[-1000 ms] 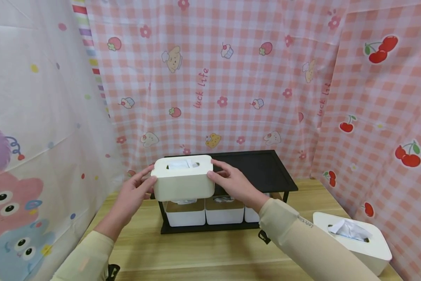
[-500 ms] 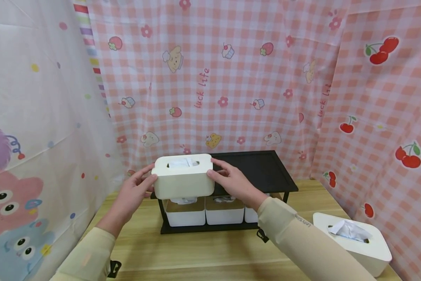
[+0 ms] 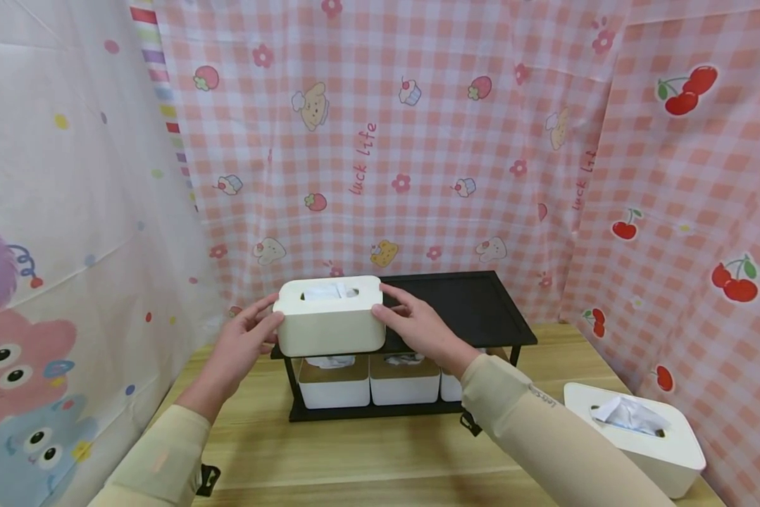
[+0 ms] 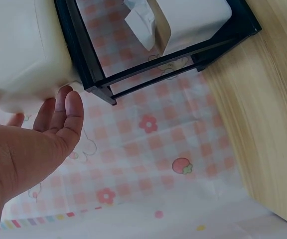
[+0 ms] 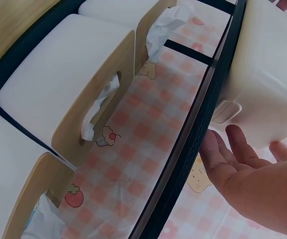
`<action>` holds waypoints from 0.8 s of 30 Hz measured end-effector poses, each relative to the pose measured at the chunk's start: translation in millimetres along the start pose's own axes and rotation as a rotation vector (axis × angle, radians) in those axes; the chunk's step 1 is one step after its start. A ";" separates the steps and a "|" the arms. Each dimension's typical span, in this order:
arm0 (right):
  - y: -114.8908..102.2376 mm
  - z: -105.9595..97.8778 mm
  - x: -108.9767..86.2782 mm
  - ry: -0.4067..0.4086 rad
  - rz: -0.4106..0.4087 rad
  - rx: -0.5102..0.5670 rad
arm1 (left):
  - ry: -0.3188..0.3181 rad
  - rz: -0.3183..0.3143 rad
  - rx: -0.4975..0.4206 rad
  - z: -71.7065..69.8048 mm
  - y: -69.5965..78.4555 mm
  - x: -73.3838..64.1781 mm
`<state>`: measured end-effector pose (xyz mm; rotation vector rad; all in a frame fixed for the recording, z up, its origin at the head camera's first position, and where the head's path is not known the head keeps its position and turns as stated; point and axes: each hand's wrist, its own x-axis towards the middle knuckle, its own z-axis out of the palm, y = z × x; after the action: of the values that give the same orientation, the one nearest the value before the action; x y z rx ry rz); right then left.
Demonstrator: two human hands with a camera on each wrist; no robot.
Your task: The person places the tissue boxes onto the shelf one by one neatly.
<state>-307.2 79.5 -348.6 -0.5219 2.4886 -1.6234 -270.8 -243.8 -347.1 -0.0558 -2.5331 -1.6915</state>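
Observation:
A cream tissue box (image 3: 332, 331) sits level at the left end of the black rack's top shelf (image 3: 462, 303), with a white tissue (image 3: 325, 291) in its top slot. My left hand (image 3: 243, 345) grips its left end, thumb at the front corner and fingers behind. At the opposite end my right hand (image 3: 424, 329) holds it the same way. The left wrist view has the box (image 4: 26, 50) against the rack's edge, with fingertips (image 4: 73, 107) at its end. In the right wrist view, the hand (image 5: 253, 174) lies close to the black shelf rail.
White tissue boxes with wooden tops, such as the middle one (image 3: 405, 389), stand on the lower shelf. Another cream tissue box (image 3: 636, 436) rests at the table's right edge. Printed curtains (image 3: 380, 141) hang behind and at both sides of the wooden table (image 3: 354, 458).
The held tissue box has come down slightly onto the top shelf's left end, both hands moving with it. The other boxes and the rack stay in place.

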 end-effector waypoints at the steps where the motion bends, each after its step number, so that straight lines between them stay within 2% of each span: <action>1: -0.3 0.2 0.0 0.002 0.004 0.002 | 0.000 0.000 0.000 -0.1 0.0 0.5; 10: -1.6 1.5 -0.2 0.012 0.014 0.005 | 0.001 -0.015 0.012 0.0 1.3 3.2; 24: -3.7 2.6 3.0 0.020 0.015 -0.018 | 0.002 -0.019 -0.055 0.0 1.5 6.6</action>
<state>-308.5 74.8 -346.1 -0.4903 2.5177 -1.6107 -277.2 -243.3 -345.1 -0.0341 -2.4934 -1.7664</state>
